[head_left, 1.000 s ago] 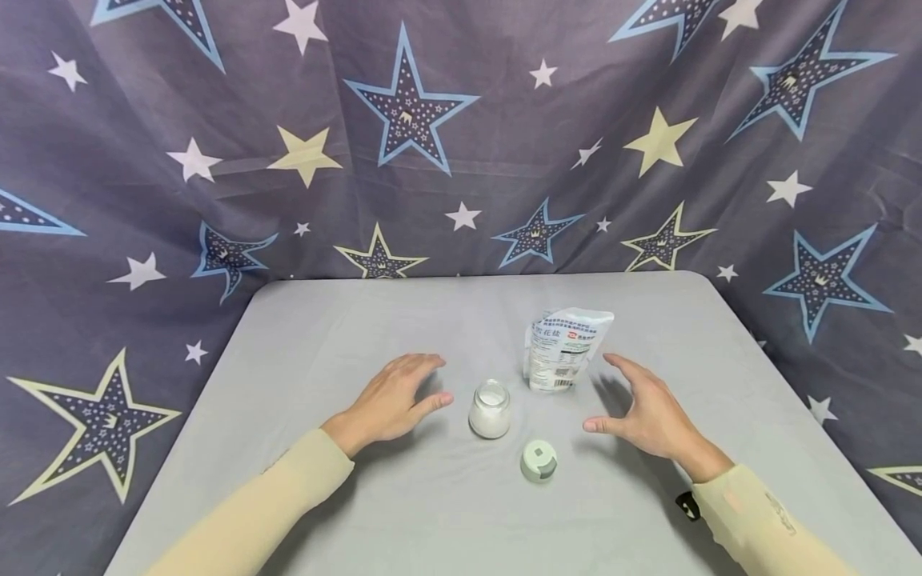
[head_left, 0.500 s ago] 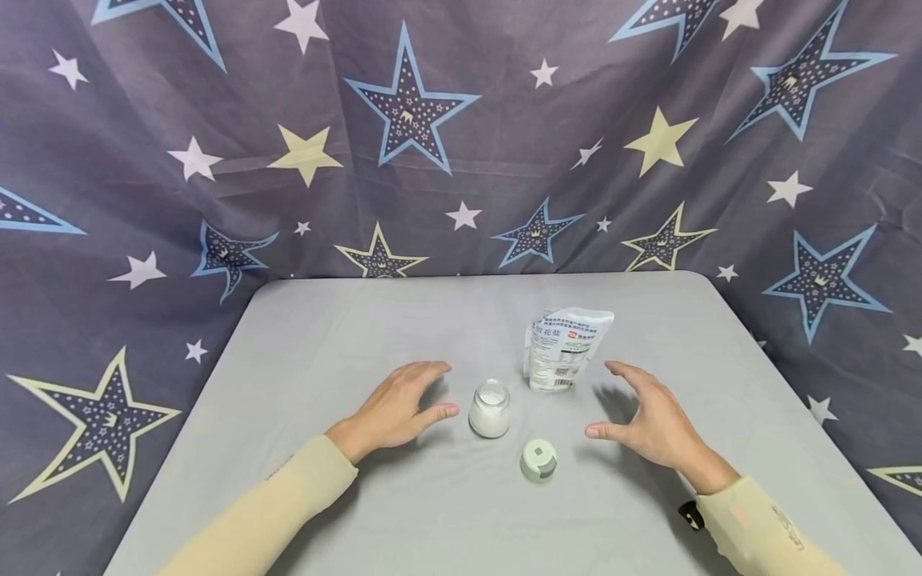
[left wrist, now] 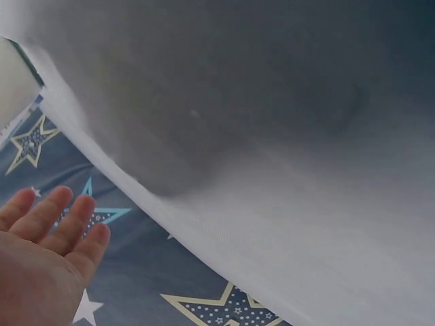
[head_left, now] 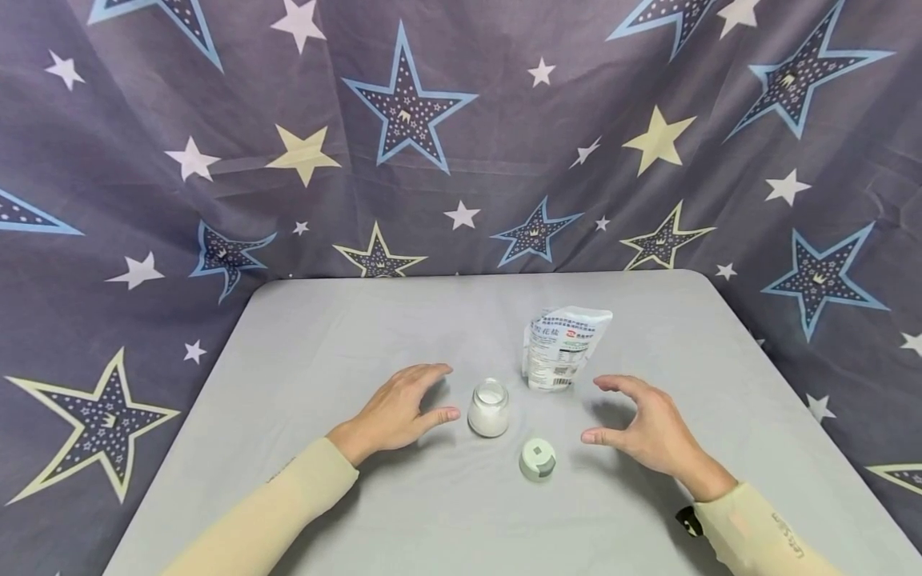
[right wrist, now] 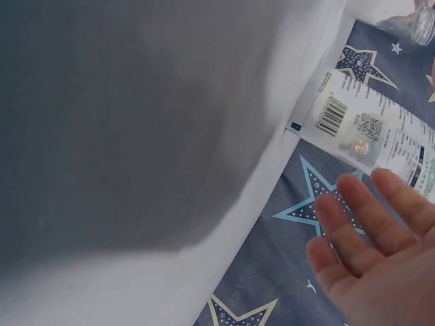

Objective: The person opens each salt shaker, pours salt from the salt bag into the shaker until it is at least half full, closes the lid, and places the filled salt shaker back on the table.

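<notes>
My left hand (head_left: 392,406) hovers over the table left of a small glass jar (head_left: 489,408), thumb and fingers spread and holding nothing. The jar stands upright and uncapped, with white contents. On the other side, my right hand (head_left: 648,420) is held with thumb and fingers apart, also holding nothing. Its fingertips are near the lower right of a white printed pouch (head_left: 565,349), which stands upright behind. A pale green cap (head_left: 537,459) rests on the table in front of the jar, between the hands. The right wrist view shows the pouch's barcode side (right wrist: 367,125) beyond the fingers.
A grey-covered table (head_left: 374,320) carries everything. Behind it and at both sides hangs a dark curtain (head_left: 461,104) printed with stars. A small black item (head_left: 689,522) shows at the right sleeve's cuff.
My left hand has drifted slightly right, toward the jar. The right hand's fingers have come down a little toward me and closer to its thumb. Jar, pouch and cap stay put.
</notes>
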Demonstrator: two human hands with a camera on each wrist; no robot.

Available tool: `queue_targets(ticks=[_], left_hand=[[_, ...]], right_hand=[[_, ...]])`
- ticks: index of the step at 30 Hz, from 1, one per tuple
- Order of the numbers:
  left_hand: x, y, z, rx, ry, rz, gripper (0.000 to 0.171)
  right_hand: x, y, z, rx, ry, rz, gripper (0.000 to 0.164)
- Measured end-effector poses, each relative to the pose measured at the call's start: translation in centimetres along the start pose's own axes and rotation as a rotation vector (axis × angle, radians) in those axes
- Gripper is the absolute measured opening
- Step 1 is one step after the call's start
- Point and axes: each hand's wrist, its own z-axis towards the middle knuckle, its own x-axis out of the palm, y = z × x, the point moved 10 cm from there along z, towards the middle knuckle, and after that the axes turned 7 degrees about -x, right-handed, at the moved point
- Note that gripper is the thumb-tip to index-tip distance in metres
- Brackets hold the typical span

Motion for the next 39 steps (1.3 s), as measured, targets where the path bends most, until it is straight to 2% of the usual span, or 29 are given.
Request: queue_targets(ticks=[7,14,21,33,39], left_hand=[[0.0,0.0,-0.2,-0.009,0.013,-0.014,0.077],[0.2,0.2,-0.4,-0.049,0.047,-0.015,0.079],[0.1,0.1,-0.6,-0.056,0.043,-0.034,0.081],[0.3,0.1,-1.0,-0.052,0.033,-0.042,0.082],[0.3,0.1,-1.1,-0.042,0.033,-0.041,0.081]], right_hand=[[0.5,1.2,0.0,-0.084,0.008,0.011,0.078],[1.7,2.4,0.2,-0.109,0.085,0.071,0.083],[2.9,3.6,0.2,-0.148,0.150,0.150,0.087],[5.2,4.8,-0.1,-0.135,0.259,0.274,0.086],[5.9,5.2,-0.1,-0.142,0.265,0.294,0.081]])
